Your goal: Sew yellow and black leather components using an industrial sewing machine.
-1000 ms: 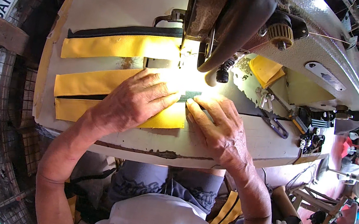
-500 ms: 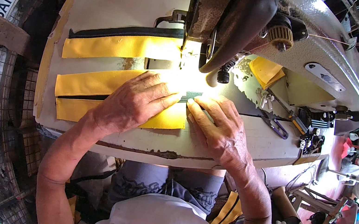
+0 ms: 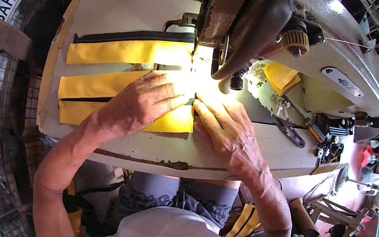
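Observation:
On the sewing machine bed lies a yellow fabric panel (image 3: 87,83), split lengthwise by a black strip that looks like a zipper. My left hand (image 3: 138,103) presses on its right part, fingers close together and curled on the cloth. A short bit of dark green strip (image 3: 190,100) shows at the panel's right end, between my two hands. My right hand (image 3: 227,129) has its thumb and fingers closed at that end, touching the green strip's edge. The sewing machine head (image 3: 225,20) stands just beyond my fingertips; glare from its lamp hides the fingertips and the needle area.
Beyond the panel lies another yellow strip (image 3: 128,52) with a black edge. Folded yellow cloth (image 3: 280,77) rests under the machine arm. To the right are thread snips (image 3: 292,135), a box cutter (image 3: 315,130) and small metal parts (image 3: 330,152). The table's front edge (image 3: 177,165) is worn.
My right hand's fingertips have moved left, closer to my left hand, so less of the green strip shows. The yellow panel has shifted slightly left and away from me.

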Demonstrator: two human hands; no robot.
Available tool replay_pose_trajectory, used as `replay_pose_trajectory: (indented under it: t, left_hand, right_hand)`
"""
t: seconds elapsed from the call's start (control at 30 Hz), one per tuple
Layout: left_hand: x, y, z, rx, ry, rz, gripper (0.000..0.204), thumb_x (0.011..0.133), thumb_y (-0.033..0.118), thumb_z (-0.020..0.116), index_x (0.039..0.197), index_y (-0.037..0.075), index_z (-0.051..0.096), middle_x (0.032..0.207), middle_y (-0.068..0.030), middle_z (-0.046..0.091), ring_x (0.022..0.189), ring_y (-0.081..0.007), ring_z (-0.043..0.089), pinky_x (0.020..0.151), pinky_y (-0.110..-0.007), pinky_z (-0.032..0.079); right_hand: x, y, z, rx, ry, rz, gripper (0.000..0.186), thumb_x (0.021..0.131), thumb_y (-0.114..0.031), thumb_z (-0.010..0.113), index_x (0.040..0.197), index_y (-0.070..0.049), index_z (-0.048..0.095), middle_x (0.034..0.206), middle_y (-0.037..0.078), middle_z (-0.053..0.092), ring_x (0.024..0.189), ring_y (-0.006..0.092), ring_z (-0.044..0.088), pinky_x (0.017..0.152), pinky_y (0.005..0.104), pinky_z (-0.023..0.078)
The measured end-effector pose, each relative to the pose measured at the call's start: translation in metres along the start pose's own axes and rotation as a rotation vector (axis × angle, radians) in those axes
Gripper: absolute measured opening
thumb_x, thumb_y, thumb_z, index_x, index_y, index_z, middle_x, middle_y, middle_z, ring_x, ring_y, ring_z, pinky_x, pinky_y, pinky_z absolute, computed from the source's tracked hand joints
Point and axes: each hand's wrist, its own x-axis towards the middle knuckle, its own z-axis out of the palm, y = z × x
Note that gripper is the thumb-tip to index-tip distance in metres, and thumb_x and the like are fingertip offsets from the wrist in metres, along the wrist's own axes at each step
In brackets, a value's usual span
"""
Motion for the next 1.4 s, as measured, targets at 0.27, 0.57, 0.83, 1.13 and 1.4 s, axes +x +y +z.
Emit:
replay_pose_trajectory:
  t: [0.27,0.57,0.83,1.13,1.4]
  left_hand:
    - [0.003,-0.01,-0.002,-0.026,0.017,0.038,0.034,0.084,0.005,0.065,0.117,0.0,0.07,0.125,-0.0132,0.069,0.119,-0.03,0.064,0.105,-0.045,0.049]
    - [0.005,-0.016,0.002,-0.052,0.026,0.058,0.032,0.084,0.005,0.065,0.115,0.0,0.071,0.123,-0.0128,0.069,0.115,-0.0297,0.065,0.101,-0.044,0.05]
    - [0.008,-0.025,-0.002,-0.044,0.0,0.077,0.032,0.086,0.008,0.064,0.117,-0.001,0.071,0.122,-0.0139,0.069,0.122,-0.0316,0.062,0.106,-0.045,0.049]
    - [0.011,-0.027,-0.001,-0.034,0.024,0.092,0.033,0.085,0.006,0.064,0.117,-0.002,0.071,0.119,-0.0144,0.07,0.12,-0.0327,0.063,0.108,-0.046,0.048]
    - [0.014,-0.04,-0.004,-0.005,-0.008,0.128,0.031,0.085,0.009,0.064,0.114,-0.002,0.071,0.12,-0.0134,0.068,0.119,-0.0309,0.062,0.107,-0.044,0.048]
  right_hand:
    - [0.008,-0.003,-0.001,-0.083,-0.046,0.027,0.043,0.091,-0.016,0.065,0.131,-0.002,0.061,0.131,0.013,0.063,0.124,0.0315,0.058,0.106,0.0448,0.044]
    - [0.01,-0.004,0.002,-0.094,-0.025,0.045,0.043,0.089,-0.017,0.067,0.129,-0.001,0.062,0.131,0.013,0.064,0.119,0.0309,0.058,0.104,0.0444,0.045]
    - [0.019,0.001,-0.002,-0.098,-0.114,0.049,0.045,0.091,-0.017,0.06,0.132,0.0,0.062,0.132,0.014,0.064,0.121,0.0305,0.058,0.103,0.0436,0.046]
    - [0.024,0.005,-0.002,-0.147,-0.125,0.025,0.046,0.089,-0.015,0.058,0.132,0.001,0.062,0.12,0.015,0.068,0.109,0.0312,0.063,0.096,0.0436,0.048]
    - [0.027,0.008,-0.001,-0.077,-0.042,0.114,0.044,0.085,-0.015,0.067,0.126,-0.001,0.065,0.11,0.015,0.066,0.1,0.0315,0.061,0.097,0.0483,0.045]
